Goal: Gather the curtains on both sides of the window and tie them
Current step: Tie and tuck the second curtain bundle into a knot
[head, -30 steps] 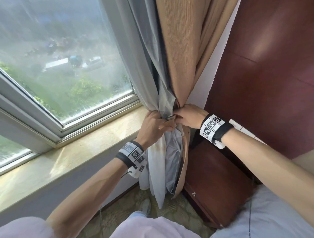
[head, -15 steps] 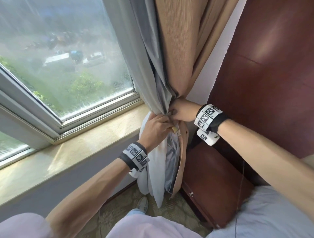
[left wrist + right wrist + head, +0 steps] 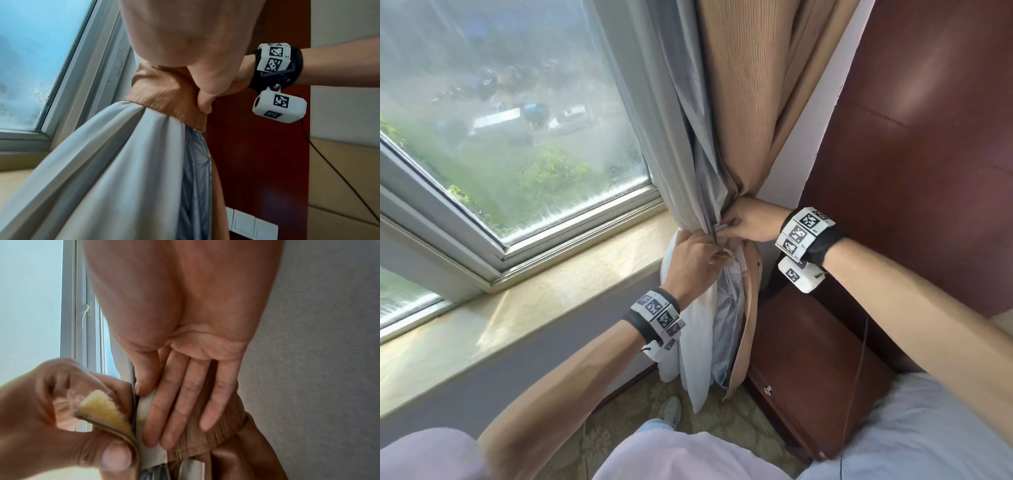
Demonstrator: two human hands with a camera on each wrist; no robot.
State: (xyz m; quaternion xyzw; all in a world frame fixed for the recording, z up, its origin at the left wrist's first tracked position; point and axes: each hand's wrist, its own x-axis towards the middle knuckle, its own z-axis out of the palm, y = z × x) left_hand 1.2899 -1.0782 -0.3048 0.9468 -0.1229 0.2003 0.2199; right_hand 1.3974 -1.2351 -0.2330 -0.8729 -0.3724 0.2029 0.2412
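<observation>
The tan curtain (image 3: 750, 120) and its grey lining (image 3: 688, 137) are bunched together at the right end of the window. A tan tieback band (image 3: 164, 97) wraps the bunch. My left hand (image 3: 717, 255) pinches the band's free end, whose yellow fuzzy fastening patch (image 3: 102, 412) faces up. My right hand (image 3: 726, 226) holds the other end (image 3: 222, 434) against the curtain, fingers laid along it and the thumb at a white patch (image 3: 144, 408). The two ends lie close together, apart by a narrow gap.
A stone window sill (image 3: 551, 294) runs left below the glass. A dark wood panel and cabinet (image 3: 808, 359) stand right of the curtain, with a white bed sheet (image 3: 911, 428) at the lower right. A wall switch plate (image 3: 252, 222) sits low on the panel.
Both hands stay at the curtain's waist. My right hand has moved in closer to the bunch, and my left hand has brought the band's free end up beneath it.
</observation>
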